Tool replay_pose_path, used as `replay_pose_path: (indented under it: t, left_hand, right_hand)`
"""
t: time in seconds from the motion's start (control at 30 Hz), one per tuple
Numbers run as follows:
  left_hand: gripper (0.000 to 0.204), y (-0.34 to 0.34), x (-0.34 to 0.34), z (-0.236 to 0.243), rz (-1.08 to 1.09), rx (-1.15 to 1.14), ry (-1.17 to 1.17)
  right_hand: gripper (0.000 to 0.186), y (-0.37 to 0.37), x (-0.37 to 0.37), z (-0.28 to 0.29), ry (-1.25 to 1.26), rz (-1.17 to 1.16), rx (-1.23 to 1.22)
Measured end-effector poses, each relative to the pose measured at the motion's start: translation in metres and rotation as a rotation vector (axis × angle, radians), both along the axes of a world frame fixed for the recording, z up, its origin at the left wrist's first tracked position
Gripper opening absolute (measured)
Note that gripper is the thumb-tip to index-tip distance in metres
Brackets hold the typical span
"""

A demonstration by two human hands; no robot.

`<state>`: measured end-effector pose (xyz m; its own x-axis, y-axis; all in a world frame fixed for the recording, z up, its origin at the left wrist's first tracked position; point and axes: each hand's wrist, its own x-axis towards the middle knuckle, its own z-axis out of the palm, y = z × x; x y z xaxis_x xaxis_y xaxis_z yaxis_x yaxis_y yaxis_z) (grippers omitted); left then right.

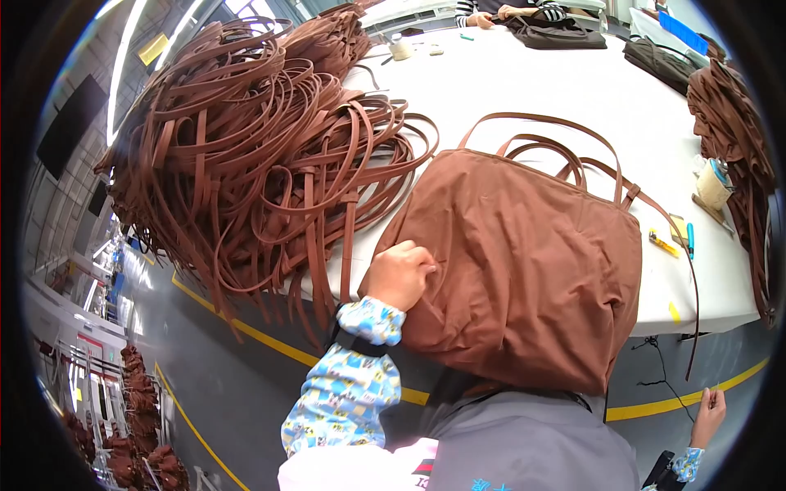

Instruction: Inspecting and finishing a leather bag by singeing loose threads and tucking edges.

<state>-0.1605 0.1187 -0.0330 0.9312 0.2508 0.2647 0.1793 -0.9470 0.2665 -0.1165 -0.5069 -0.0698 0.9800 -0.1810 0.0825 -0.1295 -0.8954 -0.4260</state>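
A brown fabric handbag [524, 262] lies at the table's near edge, its lower part hanging over toward my body. Its two handles stand at the far side, and a long thin strap trails off to the right. My left hand [399, 276] is closed on the cloth at the bag's left side, with the fingers curled into a fold. Low at the far right, away from the bag, my right hand [709, 416] has its fingers pinched together. Whether something small is between them I cannot make out. A thin dark cord [667, 381] shows close by, below the table edge.
A large heap of brown bags with straps [262, 155] covers the table's left side. At right lie a yellow cutter [663, 243], a blue pen-like tool [690, 240], a thread cone [714, 184] and more brown bags [729, 123]. Across the table, a person's hands [495, 16] are near black bags [557, 33].
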Motion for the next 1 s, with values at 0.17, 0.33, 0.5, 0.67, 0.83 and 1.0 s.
replay_pose_path:
  t: [0.17, 0.33, 0.5, 0.67, 0.83, 1.0]
  left_hand:
    - [0.008, 0.019, -0.078, 0.037, 0.173, -0.216, -0.132]
    - [0.056, 0.038, -0.166, 0.038, 0.681, 0.008, 0.538]
    - [0.104, 0.012, -0.162, 0.004, 0.344, -0.215, 0.101]
    - [0.101, -0.007, -0.095, -0.004, 0.037, -0.059, 0.082]
    - [0.108, -0.007, -0.068, 0.015, -0.055, 0.031, 0.278]
    - [0.088, -0.005, -0.064, 0.014, -0.156, 0.041, 0.25]
  right_hand:
    - [0.022, 0.028, 0.001, -0.006, -0.319, -0.005, 0.228]
    - [0.023, 0.033, 0.025, -0.006, -0.179, 0.164, 0.378]
    - [0.025, 0.122, 0.016, 0.001, -0.174, 0.298, 0.624]
    - [0.031, 0.186, -0.016, -0.014, 0.089, 0.59, 0.631]
    - [0.048, 0.214, -0.018, -0.012, 0.033, 0.745, 0.387]
    - [0.032, 0.22, -0.007, -0.021, -0.104, 0.779, 0.36]
